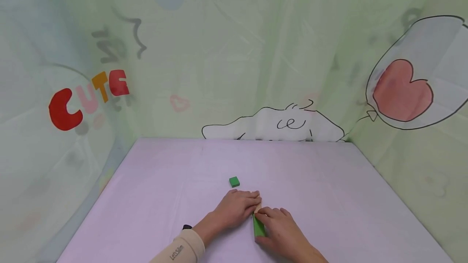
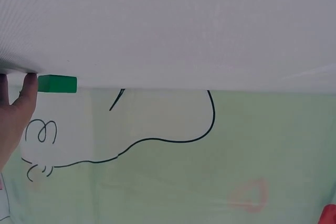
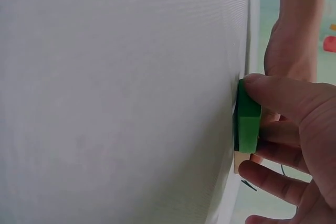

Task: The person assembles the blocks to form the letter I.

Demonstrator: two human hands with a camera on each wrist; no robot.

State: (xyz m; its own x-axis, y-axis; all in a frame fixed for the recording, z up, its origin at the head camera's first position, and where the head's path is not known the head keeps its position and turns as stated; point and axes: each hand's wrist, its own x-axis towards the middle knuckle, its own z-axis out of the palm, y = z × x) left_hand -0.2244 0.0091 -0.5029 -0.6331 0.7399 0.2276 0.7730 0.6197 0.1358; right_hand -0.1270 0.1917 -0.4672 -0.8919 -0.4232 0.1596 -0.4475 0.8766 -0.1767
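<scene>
Low centre of the frame, your right hand point(image 1: 282, 230) grips the long green block point(image 1: 258, 228); your left hand point(image 1: 235, 207) touches the wood piece point(image 1: 258, 206), whether gripping I cannot tell.

Curtained-off work spot, kind of building unclear: pale lilac table point(image 1: 164, 173), cartoon-printed sheeting point(image 1: 219, 56) round three sides.

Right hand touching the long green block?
Touching. Right wrist view shows the right hand, its thumb against one end of the long green block.
</scene>
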